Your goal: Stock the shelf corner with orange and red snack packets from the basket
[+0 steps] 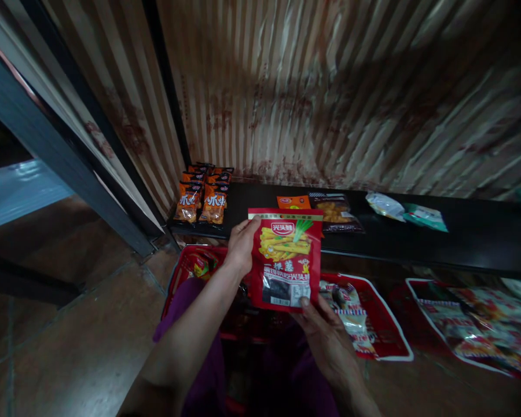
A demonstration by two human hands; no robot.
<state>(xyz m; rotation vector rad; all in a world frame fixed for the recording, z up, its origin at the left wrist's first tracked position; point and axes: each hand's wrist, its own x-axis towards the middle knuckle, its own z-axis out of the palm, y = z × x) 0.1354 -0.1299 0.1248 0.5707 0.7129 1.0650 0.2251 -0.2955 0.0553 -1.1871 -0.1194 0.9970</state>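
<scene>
A flat red snack bag (pixel 285 260) with yellow food and a green onion printed on it is held upright in front of the shelf. My left hand (pixel 242 246) grips its upper left edge, thumb on the front. At the lower right corner, my right hand (pixel 323 327) pinches the bag with the thumb in front. Behind the bag, an orange packet (pixel 293 201) and a dark clear-fronted packet (pixel 333 213) lie on the black shelf (pixel 260 200). Orange snack packets (pixel 214 202) stand in rows at the shelf's left end.
Below the shelf are a red basket (pixel 180 269) at the left, a second red basket (pixel 388 324) with white-and-red packs, and a third basket (pixel 429 324) at the right. Two packets (pixel 425 217) (pixel 385 205) lie further right. A metal post (pixel 76 156) rises at the left.
</scene>
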